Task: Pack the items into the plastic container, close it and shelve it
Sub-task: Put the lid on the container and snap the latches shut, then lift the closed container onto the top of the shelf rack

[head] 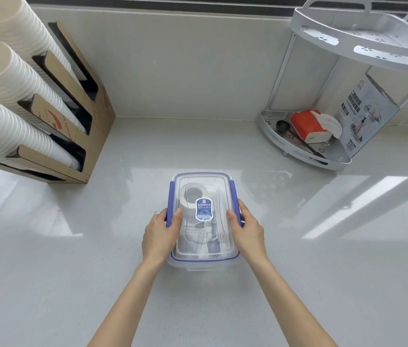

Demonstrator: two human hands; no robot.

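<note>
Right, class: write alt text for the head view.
Two hands, left hand and right hand, grip the side clips of a lidded clear plastic container on a pale counter; a corner shelf stands back right.

The fingers of the left hand curl out of sight round the side of the plastic container, and those of the right hand do the same on the far side; whether the blue side latches are snapped down cannot be told; through the cloudy lid a roll of tape shows only as a grey ring, and the other contents are a blur; the print on the label is too small to read; the paper cup stacks run off the left edge; the corner rack is cut by the right edge; the dark scoop lies partly behind the tissue pack.
</note>
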